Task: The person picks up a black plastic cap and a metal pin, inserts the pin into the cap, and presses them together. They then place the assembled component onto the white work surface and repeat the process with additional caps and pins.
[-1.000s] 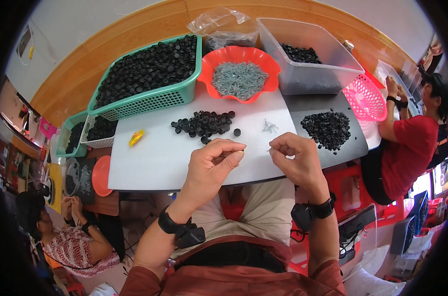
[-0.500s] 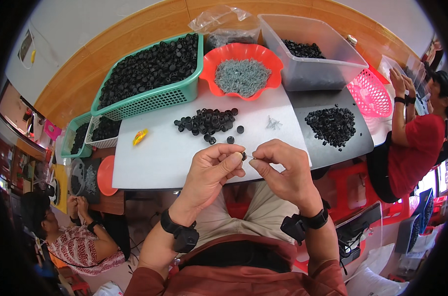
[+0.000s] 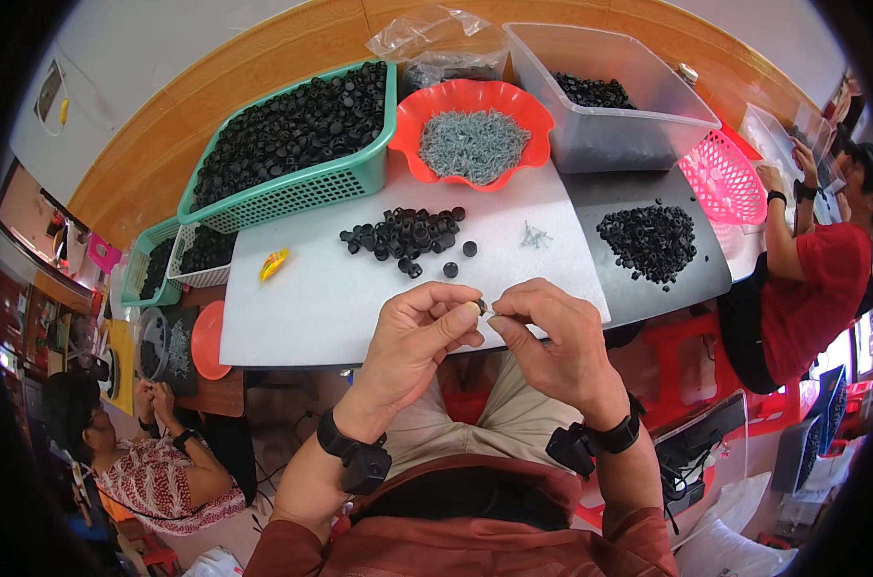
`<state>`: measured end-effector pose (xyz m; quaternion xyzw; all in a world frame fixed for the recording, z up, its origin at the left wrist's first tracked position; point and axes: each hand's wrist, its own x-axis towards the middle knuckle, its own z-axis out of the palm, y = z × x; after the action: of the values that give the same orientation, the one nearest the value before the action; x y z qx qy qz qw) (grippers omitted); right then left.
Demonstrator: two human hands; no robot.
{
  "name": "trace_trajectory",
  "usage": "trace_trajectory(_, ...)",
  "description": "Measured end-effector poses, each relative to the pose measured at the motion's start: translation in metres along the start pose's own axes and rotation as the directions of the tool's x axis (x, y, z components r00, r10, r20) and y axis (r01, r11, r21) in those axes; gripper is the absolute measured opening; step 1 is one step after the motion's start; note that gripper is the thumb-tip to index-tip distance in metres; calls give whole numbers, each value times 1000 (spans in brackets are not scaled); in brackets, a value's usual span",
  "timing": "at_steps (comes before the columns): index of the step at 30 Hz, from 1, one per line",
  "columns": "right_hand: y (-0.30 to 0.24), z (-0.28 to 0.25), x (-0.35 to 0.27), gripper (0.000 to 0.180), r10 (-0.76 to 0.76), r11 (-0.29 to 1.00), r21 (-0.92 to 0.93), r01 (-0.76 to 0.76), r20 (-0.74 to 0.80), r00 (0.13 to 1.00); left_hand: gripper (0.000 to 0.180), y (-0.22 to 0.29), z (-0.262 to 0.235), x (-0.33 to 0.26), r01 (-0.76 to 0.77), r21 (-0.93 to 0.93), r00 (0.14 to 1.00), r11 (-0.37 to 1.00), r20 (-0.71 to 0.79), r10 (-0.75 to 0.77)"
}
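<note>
Over the near edge of the white table mat (image 3: 307, 313), my left hand (image 3: 417, 337) pinches a small round black cap (image 3: 480, 306) between thumb and fingers. My right hand (image 3: 549, 337) is closed just beside it, its fingertips gripping a thin metal screw (image 3: 491, 312) pointed toward the cap. Whether the screw's tip sits inside the cap I cannot tell. Beyond my hands lies a heap of black caps (image 3: 408, 233), with a few loose ones nearer me. To their right is a little pile of grey screws (image 3: 536, 235).
Along the back stand a green basket (image 3: 292, 197) of black caps, a red wavy bowl (image 3: 408, 125) of screws and a clear bin (image 3: 629, 130). Small black parts (image 3: 648, 242) lie on a dark board at right. A yellow packet (image 3: 274, 263) lies left. Two people sit at either side.
My hands have shifted very slightly, and the right fingertips are a little closer to the cap. The person at right has lowered an arm and leaned away.
</note>
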<state>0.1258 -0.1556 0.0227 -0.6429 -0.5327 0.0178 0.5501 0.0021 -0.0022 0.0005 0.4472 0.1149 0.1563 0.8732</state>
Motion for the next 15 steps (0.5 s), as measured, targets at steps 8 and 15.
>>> trace_trajectory(8,2,0,-1,12,-34,996,-84,35,8,999,21,-1,0,-2,-14,111,999,994,53,8)
trace_trajectory(15,4,2,-5,17,-66,993,-98,67,12,998,18,0,7,-8,33,15,999,999,19,-33)
